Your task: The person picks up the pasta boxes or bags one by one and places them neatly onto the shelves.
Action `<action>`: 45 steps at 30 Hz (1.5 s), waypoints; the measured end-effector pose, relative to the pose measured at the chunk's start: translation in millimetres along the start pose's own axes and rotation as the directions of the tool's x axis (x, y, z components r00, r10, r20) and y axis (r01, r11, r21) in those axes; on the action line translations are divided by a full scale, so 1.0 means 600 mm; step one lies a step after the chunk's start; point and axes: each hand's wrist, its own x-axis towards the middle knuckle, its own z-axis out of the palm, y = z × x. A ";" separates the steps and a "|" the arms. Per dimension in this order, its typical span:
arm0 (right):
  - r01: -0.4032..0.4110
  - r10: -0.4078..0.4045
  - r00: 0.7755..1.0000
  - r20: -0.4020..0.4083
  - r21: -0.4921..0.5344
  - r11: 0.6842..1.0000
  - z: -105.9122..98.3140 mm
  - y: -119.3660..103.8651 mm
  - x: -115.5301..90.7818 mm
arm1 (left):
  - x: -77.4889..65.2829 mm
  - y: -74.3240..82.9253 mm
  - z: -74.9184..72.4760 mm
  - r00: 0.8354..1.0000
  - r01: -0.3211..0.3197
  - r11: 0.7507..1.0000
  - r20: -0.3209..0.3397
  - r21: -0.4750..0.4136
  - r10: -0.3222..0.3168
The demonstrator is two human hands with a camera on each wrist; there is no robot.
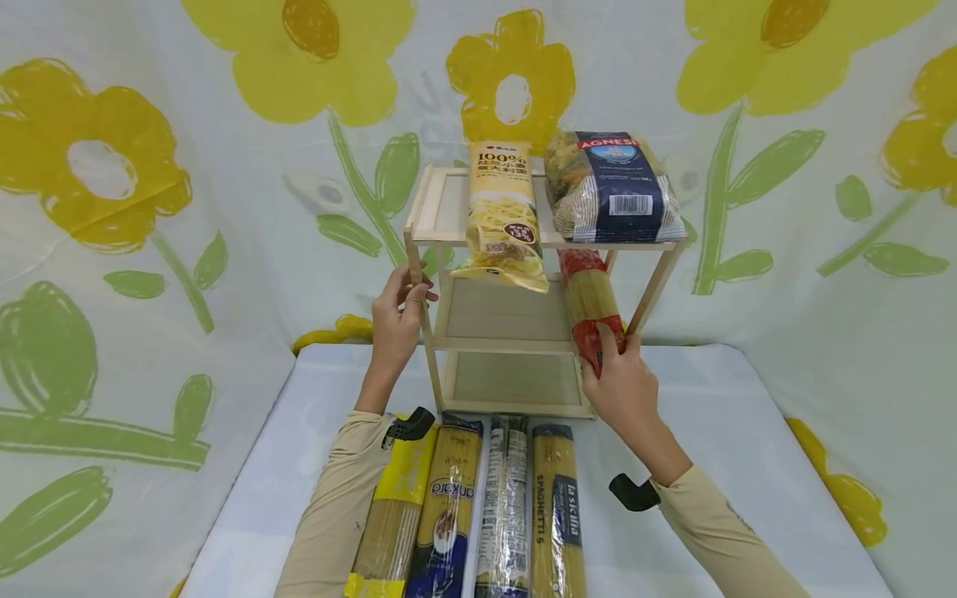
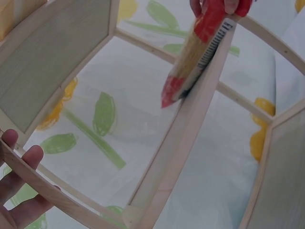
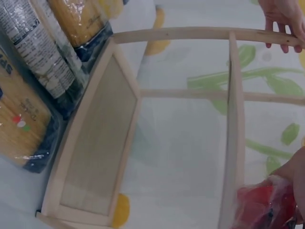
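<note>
My right hand grips the near end of a spaghetti pack with red ends. The pack slants into the right side of a wooden three-tier shelf, between its top and middle boards. In the left wrist view the spaghetti pack overlaps the middle board's edge, its far end tilted inward. My left hand holds the shelf's front left post, thumb and fingers around it. The right wrist view shows just part of the red wrapper beside the middle board.
On the top board lie a yellow noodle bag, overhanging the front edge, and an Agnesi pasta bag. Several long spaghetti packs lie side by side on the white table before the shelf. A flower-patterned cloth hangs behind.
</note>
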 end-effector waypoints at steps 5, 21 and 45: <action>0.051 -0.051 0.998 0.044 0.000 0.999 0.008 0.002 -0.007 | -0.001 -0.002 -0.002 1.000 -0.010 1.000 -0.008 0.007 0.010; -0.057 0.022 0.951 0.308 0.106 0.993 -0.027 0.005 -0.007 | -0.002 -0.003 0.000 1.000 -0.004 1.000 -0.006 0.005 0.004; -0.124 0.024 0.915 0.403 0.223 0.967 -0.083 0.014 -0.049 | 0.000 0.003 0.002 1.000 -0.011 1.000 -0.008 0.005 0.011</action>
